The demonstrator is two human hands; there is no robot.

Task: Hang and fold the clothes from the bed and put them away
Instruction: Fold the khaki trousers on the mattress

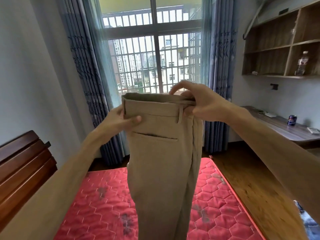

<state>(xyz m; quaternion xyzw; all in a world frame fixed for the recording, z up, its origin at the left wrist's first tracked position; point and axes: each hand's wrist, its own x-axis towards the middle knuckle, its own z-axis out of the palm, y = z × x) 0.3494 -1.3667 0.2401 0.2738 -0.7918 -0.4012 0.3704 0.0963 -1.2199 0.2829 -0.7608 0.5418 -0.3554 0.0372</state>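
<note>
Here, the left hand (pixel 124 118) and right hand (pixel 199 103) pinch the trousers (pixel 161 161) by the waistband, hanging at 12 o'clock above the mattress (pixel 97 205); folding apparently not yet begun.

There was only one camera, worn on the person's head. It looked forward and a little down, across the bed (pixel 103 205) toward the window (pixel 173 58), with the pants (pixel 161 153) very close.
</note>
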